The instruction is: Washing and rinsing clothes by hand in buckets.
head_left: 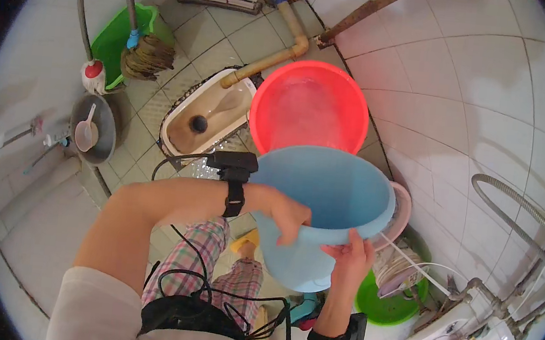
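I hold a large light-blue bucket [300,261] in front of me, tilted so that its mouth leans toward a red basin [362,103] behind it. My left hand [289,216] is closed over the bucket's near rim, fingers inside and thumb outside. Right of it, my right hand [351,251] grips the same rim from the outer side. The far lip of the bucket overlaps the basin's near edge. Rippled, pale water [304,111] fills the basin. How much liquid the bucket holds I cannot tell.
Left of the basin lies a squat toilet [170,124] with a pipe [266,66] running into it. A green bucket [109,39], a mop [147,58] and a grey bowl with a dipper [86,131] stand at left. Pink and green basins [397,310] and hoses are at right.
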A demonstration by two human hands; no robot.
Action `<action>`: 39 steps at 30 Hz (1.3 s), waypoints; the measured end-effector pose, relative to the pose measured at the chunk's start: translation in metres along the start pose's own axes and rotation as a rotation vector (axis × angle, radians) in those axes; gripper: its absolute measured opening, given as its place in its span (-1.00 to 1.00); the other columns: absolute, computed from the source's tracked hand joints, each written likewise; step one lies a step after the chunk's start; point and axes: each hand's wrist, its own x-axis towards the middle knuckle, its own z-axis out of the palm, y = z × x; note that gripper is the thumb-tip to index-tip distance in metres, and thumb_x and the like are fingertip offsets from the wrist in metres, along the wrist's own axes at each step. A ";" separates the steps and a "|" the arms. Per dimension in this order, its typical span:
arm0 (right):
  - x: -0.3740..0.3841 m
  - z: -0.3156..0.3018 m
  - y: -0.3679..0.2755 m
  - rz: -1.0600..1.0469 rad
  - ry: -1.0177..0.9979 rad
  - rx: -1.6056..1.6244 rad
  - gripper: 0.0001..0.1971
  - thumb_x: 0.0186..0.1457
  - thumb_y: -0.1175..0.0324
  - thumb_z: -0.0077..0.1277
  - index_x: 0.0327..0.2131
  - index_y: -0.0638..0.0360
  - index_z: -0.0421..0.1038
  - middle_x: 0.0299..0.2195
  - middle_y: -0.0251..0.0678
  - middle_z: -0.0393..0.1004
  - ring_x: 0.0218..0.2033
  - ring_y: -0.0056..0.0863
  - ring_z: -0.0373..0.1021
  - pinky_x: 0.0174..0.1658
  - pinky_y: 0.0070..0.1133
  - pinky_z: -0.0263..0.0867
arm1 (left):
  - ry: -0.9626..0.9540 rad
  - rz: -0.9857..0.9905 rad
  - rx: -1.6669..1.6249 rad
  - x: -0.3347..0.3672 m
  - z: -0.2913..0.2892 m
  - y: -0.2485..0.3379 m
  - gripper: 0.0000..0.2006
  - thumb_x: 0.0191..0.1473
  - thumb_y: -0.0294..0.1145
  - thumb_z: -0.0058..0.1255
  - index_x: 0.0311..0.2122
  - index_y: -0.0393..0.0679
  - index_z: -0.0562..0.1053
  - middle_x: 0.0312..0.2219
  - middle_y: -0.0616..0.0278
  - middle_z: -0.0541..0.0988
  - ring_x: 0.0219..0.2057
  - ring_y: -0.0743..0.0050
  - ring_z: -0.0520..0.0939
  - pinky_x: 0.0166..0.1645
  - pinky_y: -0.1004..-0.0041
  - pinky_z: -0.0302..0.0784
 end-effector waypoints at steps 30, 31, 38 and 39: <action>0.090 0.121 -0.064 -0.053 -0.307 -0.330 -0.67 -0.10 0.27 -0.01 -0.50 0.43 0.22 -0.64 -0.18 0.31 -0.67 -0.38 0.36 -0.61 -0.53 0.38 | 0.228 0.035 -0.628 -0.063 -0.105 -0.002 -0.32 -0.48 -0.59 0.12 -0.08 -0.30 0.20 -0.29 0.08 0.44 -0.30 0.32 0.48 -0.25 0.32 0.42; 0.090 0.118 -0.062 -0.057 -0.307 -0.324 -0.67 -0.10 0.27 -0.01 -0.50 0.43 0.22 -0.65 -0.18 0.31 -0.67 -0.38 0.36 -0.61 -0.53 0.39 | 0.225 0.029 -0.585 -0.063 -0.104 0.001 -0.33 -0.48 -0.59 0.12 -0.09 -0.31 0.21 -0.30 0.08 0.45 -0.32 0.32 0.49 -0.24 0.33 0.42; 0.055 0.048 -0.035 -0.060 -0.213 -0.183 -0.71 -0.10 0.28 0.00 -0.60 0.34 0.21 -0.71 -0.23 0.29 -0.74 -0.40 0.33 -0.68 -0.53 0.34 | 0.149 -0.003 -0.209 -0.034 -0.055 0.010 -0.49 -0.49 -0.39 0.19 -0.29 -0.34 0.36 -0.39 0.15 0.48 -0.41 0.42 0.49 -0.33 0.46 0.39; 0.045 0.031 -0.028 -0.066 -0.194 -0.155 -0.71 -0.10 0.28 0.00 -0.62 0.31 0.21 -0.73 -0.25 0.29 -0.76 -0.41 0.33 -0.70 -0.53 0.33 | 0.179 -0.018 -0.075 -0.029 -0.042 0.011 -0.52 -0.50 -0.40 0.16 -0.31 -0.34 0.38 -0.43 0.14 0.49 -0.43 0.41 0.49 -0.35 0.44 0.38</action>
